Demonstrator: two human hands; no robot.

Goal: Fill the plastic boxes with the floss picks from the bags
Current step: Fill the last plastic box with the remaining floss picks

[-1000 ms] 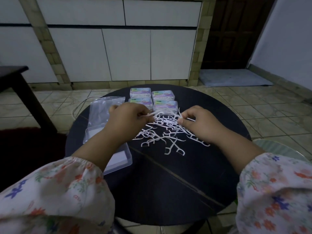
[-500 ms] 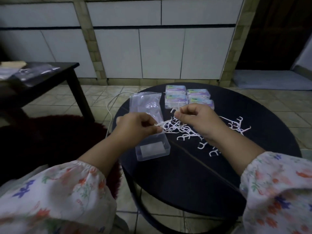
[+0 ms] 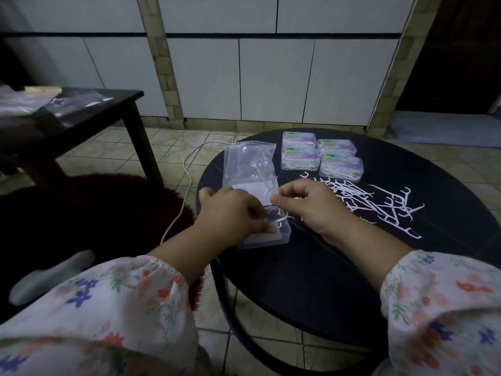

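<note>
**Both hands over the open box, picks in the fingers**

Nearest are two floral sleeves (image 3: 130, 302), and from them the forearms reach out over a round black counter (image 3: 311, 280). The left hand (image 3: 230, 213) is curled over the near end of a clear open box (image 3: 271, 237) at the counter's left edge; its fingertips pinch something white at the box's rim — it looks like a pick, though the blur leaves that unsure. The right hand (image 3: 309, 204) sits just beside it, fingers curled, pinching a small bunch of picks (image 3: 271, 189) whose thin handles stick up above the thumb. The two hands are close together, nearly touching, with the box beneath them.

To the right of the right hand a loose pile of white picks (image 3: 385, 207) lies scattered flat on the counter. Behind the hands a clear bag (image 3: 249, 164) lies crumpled, touching the far end of the open box, with a few picks showing through it. Farther back, four filled boxes (image 3: 321, 157) with purple labels stand in a tight two-by-two cluster.

Off the counter, a white cable (image 3: 184, 169) runs across the tiled floor — beside a dark red rug (image 3: 95, 213). A dark side table (image 3: 108, 109) at far left carries more clear bags (image 3: 70, 105), blurred.
</note>
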